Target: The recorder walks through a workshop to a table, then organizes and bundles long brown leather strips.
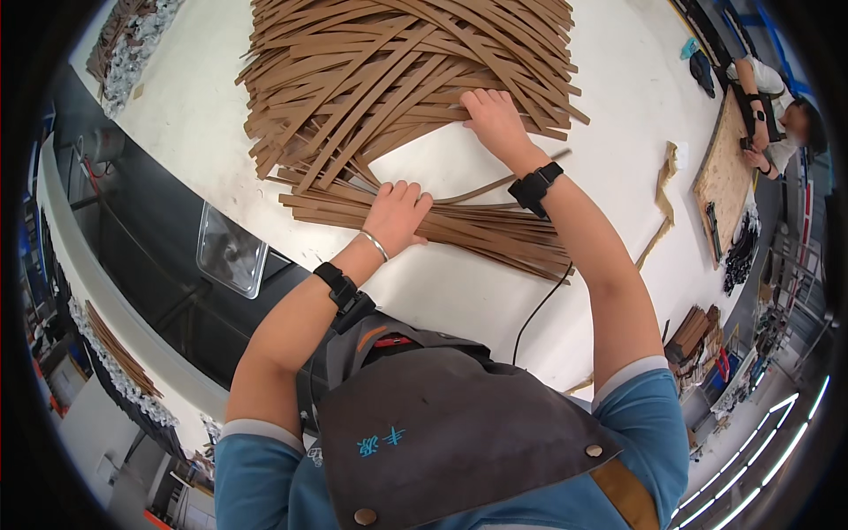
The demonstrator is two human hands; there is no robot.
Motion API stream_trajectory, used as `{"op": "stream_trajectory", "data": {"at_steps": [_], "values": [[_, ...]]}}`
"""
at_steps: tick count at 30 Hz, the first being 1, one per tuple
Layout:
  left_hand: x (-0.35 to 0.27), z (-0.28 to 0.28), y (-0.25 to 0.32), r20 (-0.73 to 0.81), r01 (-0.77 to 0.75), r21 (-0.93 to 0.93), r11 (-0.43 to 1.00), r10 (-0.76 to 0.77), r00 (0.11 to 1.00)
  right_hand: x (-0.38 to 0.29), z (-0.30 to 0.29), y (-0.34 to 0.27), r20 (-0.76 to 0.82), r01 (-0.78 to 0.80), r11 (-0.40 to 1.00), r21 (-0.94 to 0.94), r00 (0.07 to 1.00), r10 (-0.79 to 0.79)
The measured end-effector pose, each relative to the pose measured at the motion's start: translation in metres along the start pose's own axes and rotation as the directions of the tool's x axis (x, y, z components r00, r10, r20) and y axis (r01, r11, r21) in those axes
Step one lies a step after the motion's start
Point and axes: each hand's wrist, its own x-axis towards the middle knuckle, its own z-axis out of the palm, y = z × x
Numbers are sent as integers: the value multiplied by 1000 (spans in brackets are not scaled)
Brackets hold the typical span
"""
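Note:
A large heap of flat brown strips (371, 86), possibly leather or leather-like, lies criss-crossed on the white tabletop (430, 156). Nearer my body is a flatter bundle of the same strips (490, 232), running roughly left to right. My left hand (397, 215) spans this bundle, fingers over its far side and thumb at its near side. At the heap's near right edge, my right hand (495, 122) has its fingers bent onto the strips; its palm side is hidden. One loose strip (487, 190) curves between the bundle and my right forearm.
A black cable (533, 318) runs from the bundle's right end towards my apron (457, 411). A torn tan strip (666, 192) lies at right. Beyond it, another person (762, 119) works over a wooden board (725, 179). A clear plastic tray (232, 248) sits below the table's left edge.

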Motion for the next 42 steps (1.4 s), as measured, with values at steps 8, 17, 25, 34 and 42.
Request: {"op": "stream_trajectory", "data": {"at_steps": [8, 17, 25, 34, 42], "values": [[-3, 2, 1, -52, 23, -21, 1000, -24, 998, -29, 4, -9, 98, 46, 979, 197, 993, -66], [-1, -4, -1, -171, -17, 93, 996, 32, 985, -43, -21, -25, 561, -43, 845, 534, 765, -316], [-1, 0, 1, -21, -2, -2, 1000, 2, 1000, -6, 3, -5, -4, -13, 990, 138, 1000, 14], [2, -1, 3, -72, 70, -13, 997, -71, 995, -49, -8, -38, 282, 173, 896, 409, 910, -304], [5, -2, -1, -48, -16, 4, 1000, 16, 999, 9, -2, -16, 15, 20, 995, 102, 1000, -21]]}}
